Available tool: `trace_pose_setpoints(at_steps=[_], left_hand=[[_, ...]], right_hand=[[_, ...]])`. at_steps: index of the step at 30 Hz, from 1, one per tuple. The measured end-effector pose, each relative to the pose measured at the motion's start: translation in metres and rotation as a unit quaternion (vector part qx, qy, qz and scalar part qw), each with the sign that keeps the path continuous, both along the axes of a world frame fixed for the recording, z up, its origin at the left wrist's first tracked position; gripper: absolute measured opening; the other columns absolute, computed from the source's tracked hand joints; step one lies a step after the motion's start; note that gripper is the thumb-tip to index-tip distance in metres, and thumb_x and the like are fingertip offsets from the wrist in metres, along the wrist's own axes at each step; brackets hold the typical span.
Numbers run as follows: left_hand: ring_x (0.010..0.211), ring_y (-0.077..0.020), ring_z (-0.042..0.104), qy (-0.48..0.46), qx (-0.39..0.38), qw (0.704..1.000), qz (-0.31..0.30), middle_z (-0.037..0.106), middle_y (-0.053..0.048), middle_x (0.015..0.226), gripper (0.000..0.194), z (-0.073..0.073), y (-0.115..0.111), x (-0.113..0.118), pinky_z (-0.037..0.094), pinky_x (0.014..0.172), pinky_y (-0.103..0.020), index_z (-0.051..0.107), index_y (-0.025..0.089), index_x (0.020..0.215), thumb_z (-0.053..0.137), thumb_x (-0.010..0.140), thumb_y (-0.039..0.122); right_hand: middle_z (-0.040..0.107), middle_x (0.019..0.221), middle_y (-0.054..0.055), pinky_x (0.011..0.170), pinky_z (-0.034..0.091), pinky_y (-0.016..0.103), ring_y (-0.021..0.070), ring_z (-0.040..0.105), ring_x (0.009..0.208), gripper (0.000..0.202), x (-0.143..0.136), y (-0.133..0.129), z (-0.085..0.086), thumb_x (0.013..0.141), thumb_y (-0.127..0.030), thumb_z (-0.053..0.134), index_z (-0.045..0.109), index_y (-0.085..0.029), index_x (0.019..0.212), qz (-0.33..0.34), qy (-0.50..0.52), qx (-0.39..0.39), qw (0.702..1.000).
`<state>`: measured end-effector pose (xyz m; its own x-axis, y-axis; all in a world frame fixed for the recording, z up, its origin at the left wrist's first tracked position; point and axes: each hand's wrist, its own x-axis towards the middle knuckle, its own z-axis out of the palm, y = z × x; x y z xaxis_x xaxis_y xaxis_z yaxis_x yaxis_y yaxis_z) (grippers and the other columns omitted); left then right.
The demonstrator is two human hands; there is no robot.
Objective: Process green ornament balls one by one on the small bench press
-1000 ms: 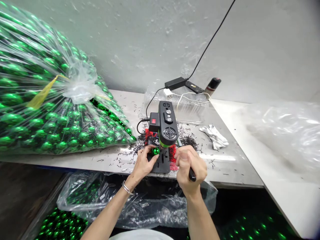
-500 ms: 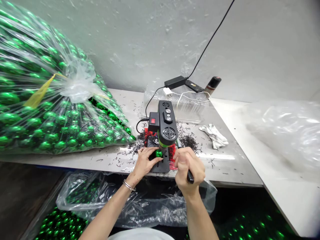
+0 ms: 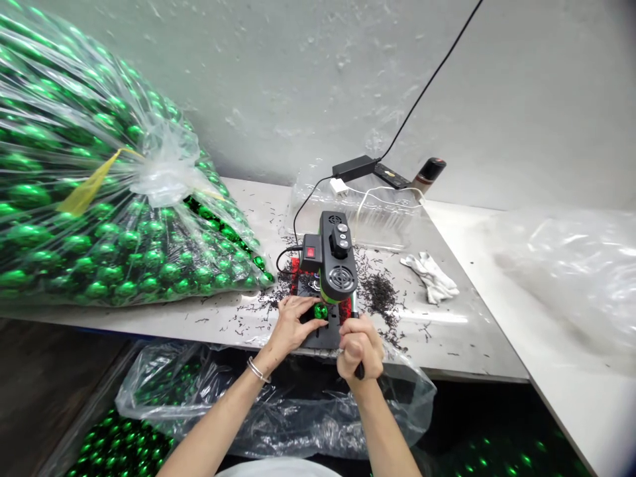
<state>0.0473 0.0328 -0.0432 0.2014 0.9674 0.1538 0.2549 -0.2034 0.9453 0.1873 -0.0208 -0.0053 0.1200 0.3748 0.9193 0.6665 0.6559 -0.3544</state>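
Observation:
My left hand (image 3: 289,326) pinches a small shiny green ball (image 3: 320,311) between thumb and fingers. The ball sits on the dark base plate (image 3: 318,338), under the head of a small black bench drill press (image 3: 339,255). A bit or tool tip cannot be made out beneath the head. To the right of the machine, my right hand (image 3: 361,349) is wrapped round the black grip of its lever (image 3: 354,305). The lever's metal rod rises from my fist toward the machine's side.
A big clear bag of green balls (image 3: 163,258) fills the table's left. Black shavings (image 3: 378,293) lie around the machine. White gloves (image 3: 431,277), a plastic tray (image 3: 380,222), a power adapter (image 3: 354,167) and a can (image 3: 429,173) stand behind and right. An open plastic bag (image 3: 238,424) hangs below the edge.
My right hand has swung the lever inward to the left, closer to the machine. The left hand keeps its pinch on the ball. The whole view has shifted slightly.

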Motion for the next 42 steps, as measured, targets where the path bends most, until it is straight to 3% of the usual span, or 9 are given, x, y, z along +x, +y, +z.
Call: trace_pose_setpoints(at_steps=[16, 20, 24, 27, 33, 35, 38, 40, 42], left_hand=[[0.11, -0.032, 0.06, -0.023, -0.012, 1.0, -0.004, 0.077, -0.007, 0.106, 0.036, 0.0, -0.002, 0.0, 0.022, 0.115, -0.05, 0.079, 0.028, 0.098, 0.086, 0.067, 0.046], [0.108, -0.0317, 0.06, -0.019, -0.006, 1.0, -0.005, 0.077, -0.006, 0.105, 0.033, 0.001, 0.001, 0.002, 0.024, 0.114, -0.052, 0.079, 0.029, 0.097, 0.087, 0.067, 0.039], [0.106, -0.0317, 0.061, -0.006, 0.012, 1.0, 0.0, 0.076, -0.007, 0.104, 0.031, 0.005, -0.002, 0.0, 0.028, 0.112, -0.054, 0.078, 0.029, 0.1, 0.086, 0.07, 0.032], [0.11, -0.0312, 0.062, 0.016, 0.067, 0.998, -0.008, 0.073, -0.01, 0.113, 0.034, 0.003, -0.028, -0.01, 0.039, 0.106, -0.051, 0.074, 0.028, 0.112, 0.079, 0.079, 0.032], [0.107, -0.0287, 0.066, 0.116, 0.21, 0.961, -0.139, 0.07, -0.013, 0.123, 0.046, -0.017, -0.095, -0.035, 0.053, 0.092, -0.042, 0.061, 0.027, 0.133, 0.068, 0.089, 0.038], [0.104, -0.0295, 0.067, 0.113, 0.221, 0.963, -0.102, 0.071, -0.013, 0.119, 0.046, -0.012, -0.085, -0.043, 0.054, 0.089, -0.042, 0.065, 0.026, 0.128, 0.071, 0.086, 0.044], [0.107, -0.0277, 0.065, 0.126, 0.205, 0.97, 0.042, 0.073, -0.013, 0.113, 0.026, 0.02, -0.031, -0.059, 0.05, 0.095, -0.043, 0.071, 0.024, 0.116, 0.055, 0.097, 0.03], [0.107, -0.0302, 0.063, 0.226, 0.181, 0.95, 0.12, 0.072, -0.015, 0.112, 0.028, 0.048, 0.015, -0.07, 0.046, 0.096, -0.047, 0.073, 0.019, 0.111, 0.048, 0.098, 0.021], [0.105, -0.0342, 0.061, 0.401, 0.14, 0.898, 0.116, 0.072, -0.02, 0.107, 0.029, 0.07, 0.055, -0.08, 0.043, 0.092, -0.051, 0.075, 0.014, 0.101, 0.047, 0.095, 0.014]], right_hand=[[0.056, 0.073, 0.0, 0.079, 0.053, 0.039, 0.0138, 0.061, 0.063, 0.03, 0.001, 0.0, -0.018, 0.099, -0.022, 0.036, 0.048, -0.021, 0.072, 0.026, -0.014, -0.019, 0.999], [0.053, 0.068, -0.001, 0.067, 0.049, 0.034, 0.0122, 0.054, 0.057, 0.032, 0.001, -0.001, 0.005, 0.098, -0.018, 0.035, 0.045, -0.021, 0.067, 0.026, 0.004, -0.014, 1.0], [0.051, 0.062, -0.002, 0.054, 0.038, 0.027, 0.0111, 0.052, 0.057, 0.032, -0.001, -0.003, 0.057, 0.094, -0.009, 0.042, 0.044, -0.02, 0.064, 0.033, 0.049, -0.044, 0.997], [0.049, 0.06, -0.003, 0.055, 0.039, 0.027, 0.0107, 0.052, 0.057, 0.032, -0.002, -0.003, 0.086, 0.094, -0.007, 0.044, 0.046, -0.02, 0.065, 0.046, 0.058, -0.094, 0.993], [0.049, 0.059, -0.002, 0.055, 0.039, 0.028, 0.0118, 0.054, 0.06, 0.032, -0.002, -0.005, 0.073, 0.093, -0.005, 0.045, 0.045, -0.02, 0.064, 0.043, 0.057, -0.067, 0.995], [0.048, 0.059, -0.002, 0.056, 0.039, 0.028, 0.0124, 0.054, 0.061, 0.031, -0.002, -0.005, 0.065, 0.092, -0.004, 0.045, 0.045, -0.02, 0.065, 0.049, 0.053, -0.06, 0.996], [0.048, 0.06, -0.002, 0.056, 0.039, 0.028, 0.0129, 0.054, 0.062, 0.031, -0.002, -0.005, 0.062, 0.091, -0.002, 0.045, 0.045, -0.02, 0.066, 0.054, 0.049, -0.054, 0.996], [0.047, 0.06, -0.002, 0.056, 0.039, 0.028, 0.0126, 0.054, 0.063, 0.031, -0.002, -0.005, 0.062, 0.09, -0.001, 0.045, 0.045, -0.02, 0.066, 0.051, 0.05, -0.052, 0.996], [0.047, 0.06, -0.003, 0.057, 0.04, 0.027, 0.0121, 0.055, 0.063, 0.031, -0.003, -0.005, 0.062, 0.09, -0.001, 0.045, 0.044, -0.02, 0.066, 0.049, 0.051, -0.052, 0.996]])
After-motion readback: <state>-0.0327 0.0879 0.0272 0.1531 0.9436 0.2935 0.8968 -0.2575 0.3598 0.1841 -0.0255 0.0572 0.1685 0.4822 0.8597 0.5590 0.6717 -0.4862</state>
